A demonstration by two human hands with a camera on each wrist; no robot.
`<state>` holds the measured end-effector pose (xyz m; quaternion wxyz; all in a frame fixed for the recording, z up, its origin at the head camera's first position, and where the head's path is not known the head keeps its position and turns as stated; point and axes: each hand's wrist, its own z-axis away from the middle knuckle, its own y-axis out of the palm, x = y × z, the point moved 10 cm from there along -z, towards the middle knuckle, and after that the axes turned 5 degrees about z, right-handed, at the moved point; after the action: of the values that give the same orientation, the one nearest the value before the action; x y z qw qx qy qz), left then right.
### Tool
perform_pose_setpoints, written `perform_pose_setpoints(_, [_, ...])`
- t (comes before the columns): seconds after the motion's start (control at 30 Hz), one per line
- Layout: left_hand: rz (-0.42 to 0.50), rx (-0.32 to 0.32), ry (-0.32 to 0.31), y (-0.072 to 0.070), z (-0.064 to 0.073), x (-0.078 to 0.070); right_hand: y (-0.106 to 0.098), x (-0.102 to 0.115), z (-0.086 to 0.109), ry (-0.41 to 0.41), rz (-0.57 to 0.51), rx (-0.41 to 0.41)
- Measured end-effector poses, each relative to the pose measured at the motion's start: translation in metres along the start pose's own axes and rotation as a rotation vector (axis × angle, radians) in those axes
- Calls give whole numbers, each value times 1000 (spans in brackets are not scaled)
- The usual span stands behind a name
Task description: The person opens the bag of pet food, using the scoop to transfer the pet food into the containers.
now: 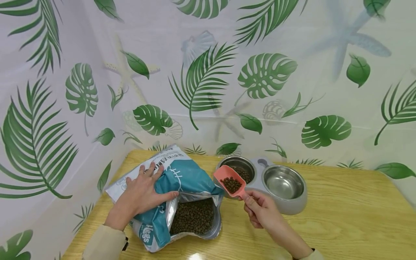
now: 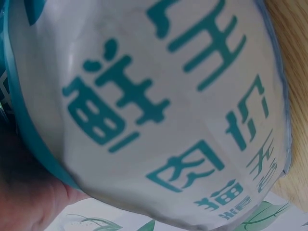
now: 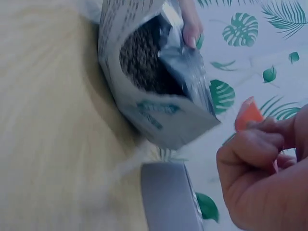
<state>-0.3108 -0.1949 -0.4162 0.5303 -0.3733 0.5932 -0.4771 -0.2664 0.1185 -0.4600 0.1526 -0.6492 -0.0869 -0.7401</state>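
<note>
My right hand [image 1: 263, 211] grips the handle of a pink scoop [image 1: 242, 193] holding brown kibble [image 1: 231, 184]. The scoop is over the near-left part of a double pet bowl and overlaps its left steel bowl [image 1: 232, 161], where more kibble shows. In the right wrist view the curled fingers [image 3: 250, 154] surround the handle, and only a bit of the orange-looking scoop [image 3: 248, 114] shows. With fingers spread, my left hand [image 1: 143, 189] rests on a teal and white pet food bag [image 1: 188, 177] lying on its side. Its mouth gapes toward me, full of kibble [image 1: 193, 216].
The right steel bowl [image 1: 283, 184] shows a bare metal bottom, set in the same grey stand [image 1: 297, 206]. A wooden table [image 1: 351, 216] carries everything. Leaf-printed cloth [image 1: 208, 119] hangs behind and along the left side.
</note>
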Motion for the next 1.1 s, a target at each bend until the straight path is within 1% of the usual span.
perform_pose_setpoints(0.1, [-1, -2, 1, 0, 0, 0, -22, 1, -5, 32, 122, -127])
perform_pose_setpoints(0.23, [-2, -1, 1, 0, 0, 0, -45, 6, -9, 25, 301, -246])
perform_pose_setpoints(0.3, [-3, 0, -1, 0, 0, 1, -52, 11, -12, -3, 428, -292])
perform_pose_setpoints(0.4, [-3, 1, -2, 1, 0, 1, -60, 22, -18, -69, 620, -366])
perform_pose_setpoints(0.5, [-2, -1, -4, 0, 0, 1, -62, 29, -26, -128, 748, -409])
perform_pose_setpoints(0.73, [6, 3, -6, 1, 0, 0, -64, 37, -38, -227, 910, -466])
perform_pose_setpoints(0.93, [6, 5, -2, 2, 0, -1, -69, 37, -42, -270, 1018, -516])
perform_pose_setpoints(1.0, [4, 4, -1, 1, 0, 0, -68, 37, -45, -277, 1044, -513])
perform_pose_setpoints(1.1, [0, -2, -1, -1, 0, 1, -63, 36, -51, -266, 1053, -484])
